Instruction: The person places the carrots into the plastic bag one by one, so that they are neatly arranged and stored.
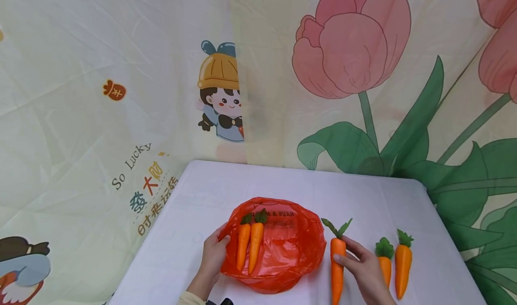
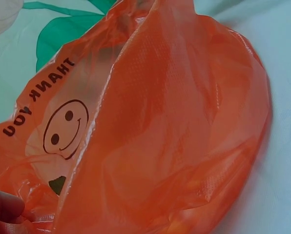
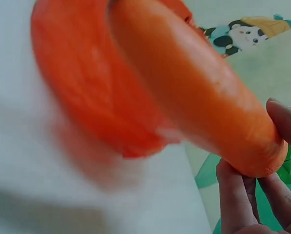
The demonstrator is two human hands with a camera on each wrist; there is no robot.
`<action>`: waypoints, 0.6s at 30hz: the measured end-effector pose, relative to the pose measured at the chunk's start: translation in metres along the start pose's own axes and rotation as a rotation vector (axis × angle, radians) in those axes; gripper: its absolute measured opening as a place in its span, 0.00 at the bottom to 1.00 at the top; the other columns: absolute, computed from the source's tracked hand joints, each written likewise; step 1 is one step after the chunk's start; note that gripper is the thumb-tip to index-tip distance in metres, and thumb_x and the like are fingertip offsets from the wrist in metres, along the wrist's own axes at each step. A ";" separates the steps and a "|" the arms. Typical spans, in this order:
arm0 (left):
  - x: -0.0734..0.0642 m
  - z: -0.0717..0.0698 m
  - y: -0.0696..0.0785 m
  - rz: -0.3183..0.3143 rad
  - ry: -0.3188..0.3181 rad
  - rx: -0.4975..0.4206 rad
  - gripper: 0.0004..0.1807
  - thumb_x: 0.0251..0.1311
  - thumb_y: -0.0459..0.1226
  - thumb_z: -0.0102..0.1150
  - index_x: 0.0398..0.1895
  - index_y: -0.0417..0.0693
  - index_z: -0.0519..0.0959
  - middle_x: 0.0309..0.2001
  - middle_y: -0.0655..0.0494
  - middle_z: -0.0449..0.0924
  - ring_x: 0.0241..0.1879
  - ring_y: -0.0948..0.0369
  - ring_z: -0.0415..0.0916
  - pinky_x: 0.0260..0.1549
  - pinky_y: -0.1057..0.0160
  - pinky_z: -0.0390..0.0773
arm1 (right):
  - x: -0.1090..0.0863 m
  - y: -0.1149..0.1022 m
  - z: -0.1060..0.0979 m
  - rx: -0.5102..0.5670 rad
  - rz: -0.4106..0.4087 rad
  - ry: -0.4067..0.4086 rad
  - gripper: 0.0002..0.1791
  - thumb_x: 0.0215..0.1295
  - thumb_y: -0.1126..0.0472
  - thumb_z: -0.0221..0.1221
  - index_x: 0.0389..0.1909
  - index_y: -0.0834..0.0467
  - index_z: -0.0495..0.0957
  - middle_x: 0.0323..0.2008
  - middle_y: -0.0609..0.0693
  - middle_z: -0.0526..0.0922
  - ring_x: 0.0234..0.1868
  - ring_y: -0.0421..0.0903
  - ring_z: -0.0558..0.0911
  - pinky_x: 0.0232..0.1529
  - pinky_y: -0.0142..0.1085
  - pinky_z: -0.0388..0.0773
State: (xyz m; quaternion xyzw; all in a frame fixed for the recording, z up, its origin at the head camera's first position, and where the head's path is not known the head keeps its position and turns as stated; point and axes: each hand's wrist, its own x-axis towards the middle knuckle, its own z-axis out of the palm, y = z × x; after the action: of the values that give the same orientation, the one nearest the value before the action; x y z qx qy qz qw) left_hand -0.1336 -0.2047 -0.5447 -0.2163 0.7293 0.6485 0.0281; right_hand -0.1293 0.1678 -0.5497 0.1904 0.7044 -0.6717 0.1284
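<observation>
A red plastic bag [image 1: 278,280] stands wide-mouthed on the white table, and two carrots [image 1: 255,246] with green tops lie inside it on the left. At its left rim my left hand [image 1: 212,255] pinches the plastic; only fingertips show in the left wrist view, beside the bag [image 2: 184,112]. To the right of the bag, my right hand [image 1: 363,269] holds another carrot [image 1: 337,269] near its leafy end, tip pointing down. In the right wrist view that carrot [image 3: 199,83] is pinched between thumb and fingers, with the bag behind it.
Two more carrots lie on the table right of my right hand: a partly hidden carrot [image 1: 385,264] and a carrot [image 1: 403,269] in full view. A printed cloth [image 1: 266,71] with tulips and cartoon figures hangs behind the white table [image 1: 343,192].
</observation>
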 end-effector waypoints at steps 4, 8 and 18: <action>0.000 0.001 0.000 0.003 0.003 0.002 0.26 0.77 0.32 0.42 0.76 0.39 0.62 0.73 0.38 0.63 0.71 0.42 0.61 0.65 0.43 0.66 | -0.004 -0.007 0.012 0.101 0.010 -0.057 0.51 0.51 0.52 0.77 0.73 0.64 0.64 0.68 0.68 0.68 0.57 0.58 0.79 0.56 0.49 0.80; 0.001 0.001 -0.001 0.011 0.002 0.000 0.26 0.77 0.32 0.42 0.76 0.38 0.62 0.73 0.38 0.63 0.70 0.42 0.62 0.65 0.43 0.67 | -0.007 -0.016 0.029 0.155 0.021 -0.099 0.46 0.54 0.58 0.76 0.72 0.65 0.65 0.66 0.69 0.71 0.54 0.56 0.81 0.52 0.48 0.83; 0.001 0.001 -0.002 0.004 0.008 0.005 0.26 0.76 0.31 0.42 0.75 0.37 0.62 0.72 0.37 0.64 0.70 0.41 0.62 0.65 0.42 0.67 | -0.005 -0.038 0.069 0.215 -0.034 -0.250 0.41 0.56 0.60 0.74 0.70 0.63 0.69 0.62 0.62 0.76 0.54 0.54 0.81 0.52 0.46 0.83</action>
State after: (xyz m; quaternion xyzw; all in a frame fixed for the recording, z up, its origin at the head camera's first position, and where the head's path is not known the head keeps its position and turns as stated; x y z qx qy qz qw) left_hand -0.1345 -0.2039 -0.5473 -0.2174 0.7313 0.6460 0.0247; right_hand -0.1470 0.0975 -0.5182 0.1061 0.6100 -0.7637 0.1826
